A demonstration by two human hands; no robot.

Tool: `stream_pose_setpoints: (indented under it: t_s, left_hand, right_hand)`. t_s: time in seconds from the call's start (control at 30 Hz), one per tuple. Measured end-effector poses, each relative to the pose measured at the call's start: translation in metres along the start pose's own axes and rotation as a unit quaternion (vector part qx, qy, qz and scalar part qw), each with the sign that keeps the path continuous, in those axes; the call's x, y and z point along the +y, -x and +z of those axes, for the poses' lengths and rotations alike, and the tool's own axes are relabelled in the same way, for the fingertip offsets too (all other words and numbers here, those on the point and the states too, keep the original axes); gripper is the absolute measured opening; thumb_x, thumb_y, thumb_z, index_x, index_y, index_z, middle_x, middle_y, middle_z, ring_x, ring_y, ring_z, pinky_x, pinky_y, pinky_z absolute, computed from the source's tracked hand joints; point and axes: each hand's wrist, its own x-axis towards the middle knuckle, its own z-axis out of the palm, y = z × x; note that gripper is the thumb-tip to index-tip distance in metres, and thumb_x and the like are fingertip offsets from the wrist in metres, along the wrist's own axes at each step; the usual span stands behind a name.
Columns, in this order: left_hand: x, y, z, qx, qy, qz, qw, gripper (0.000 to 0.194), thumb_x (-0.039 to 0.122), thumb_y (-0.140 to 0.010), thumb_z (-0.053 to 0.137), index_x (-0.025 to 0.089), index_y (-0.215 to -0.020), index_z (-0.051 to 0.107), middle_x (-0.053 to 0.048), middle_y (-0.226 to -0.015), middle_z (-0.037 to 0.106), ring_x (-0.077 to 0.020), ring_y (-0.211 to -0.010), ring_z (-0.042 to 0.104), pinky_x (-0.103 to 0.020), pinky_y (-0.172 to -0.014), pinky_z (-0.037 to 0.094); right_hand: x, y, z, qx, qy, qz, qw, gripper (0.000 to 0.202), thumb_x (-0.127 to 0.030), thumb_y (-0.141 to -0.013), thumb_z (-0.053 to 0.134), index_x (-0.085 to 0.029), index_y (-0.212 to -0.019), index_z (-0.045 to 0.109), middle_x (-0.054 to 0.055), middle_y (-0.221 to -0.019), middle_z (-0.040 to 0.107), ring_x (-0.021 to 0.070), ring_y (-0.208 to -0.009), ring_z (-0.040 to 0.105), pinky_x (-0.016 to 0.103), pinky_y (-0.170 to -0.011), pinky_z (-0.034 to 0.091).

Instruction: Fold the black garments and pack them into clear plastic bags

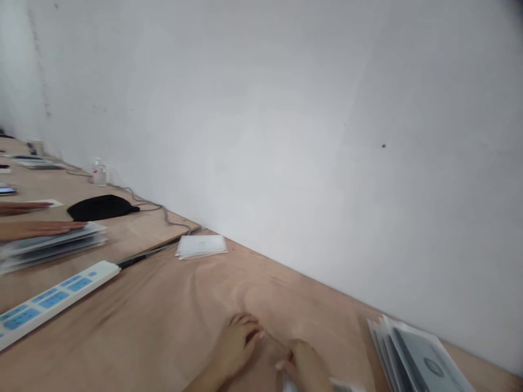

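Note:
My left hand [238, 344] is low in the middle of the view, its fingers curled and its thumb near the fingertips. A thin faint line runs from it towards my right hand [303, 363], which is closed in a pinch close by on the right. What either hand holds is too blurred to make out. Part of a pale, clear-looking packet [345, 387] shows under and beside my right hand at the bottom edge. To the right, a stack of grey packets in clear sleeves [433, 362] leans near the wall.
White packets [201, 246] lie by the wall. A white power strip [61, 296] with blue sockets is at left. Beyond it, another person's hands [44, 228] rest on packets, near a black pouch [100, 207] and a clear bottle [99, 173]. A cable runs along the wall.

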Motion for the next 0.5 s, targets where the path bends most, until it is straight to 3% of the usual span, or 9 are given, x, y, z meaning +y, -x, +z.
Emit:
stream_pose_setpoints:
  t_s: [0.13,0.3,0.5]
  left_hand:
    - [0.002,-0.004,0.006,-0.037,0.086,-0.012,0.995,0.025,0.031,-0.089,0.048,0.024,-0.081,0.071,-0.001,-0.09,0.071,-0.0205,-0.092,0.058,-0.034,-0.09,0.035]
    - [-0.018,-0.013,0.013,-0.071,0.117,-0.039,0.99,0.03,0.025,-0.087,0.043,0.017,-0.069,0.065,-0.001,-0.072,0.067,-0.0174,-0.073,0.057,-0.028,-0.075,0.038]
    - [-0.024,-0.01,0.017,-0.075,0.16,-0.048,0.983,0.015,0.018,-0.079,0.05,0.018,-0.068,0.06,-0.001,-0.073,0.064,-0.0189,-0.077,0.055,-0.032,-0.085,0.034]
  right_hand:
    - [-0.014,-0.025,0.019,0.029,-0.089,0.01,0.996,0.028,-0.04,-0.075,0.05,-0.019,-0.062,0.063,0.003,-0.062,0.065,0.0185,-0.064,0.059,0.027,-0.059,0.041]
    - [-0.029,-0.037,0.038,0.043,-0.175,0.024,0.983,0.042,-0.054,-0.074,0.047,-0.019,-0.051,0.055,-0.002,-0.05,0.052,0.015,-0.055,0.051,0.025,-0.054,0.038]
    - [-0.035,-0.033,0.046,0.072,-0.216,0.058,0.972,0.043,-0.059,-0.069,0.051,-0.019,-0.053,0.055,-0.002,-0.051,0.051,0.0144,-0.057,0.049,0.025,-0.055,0.039]
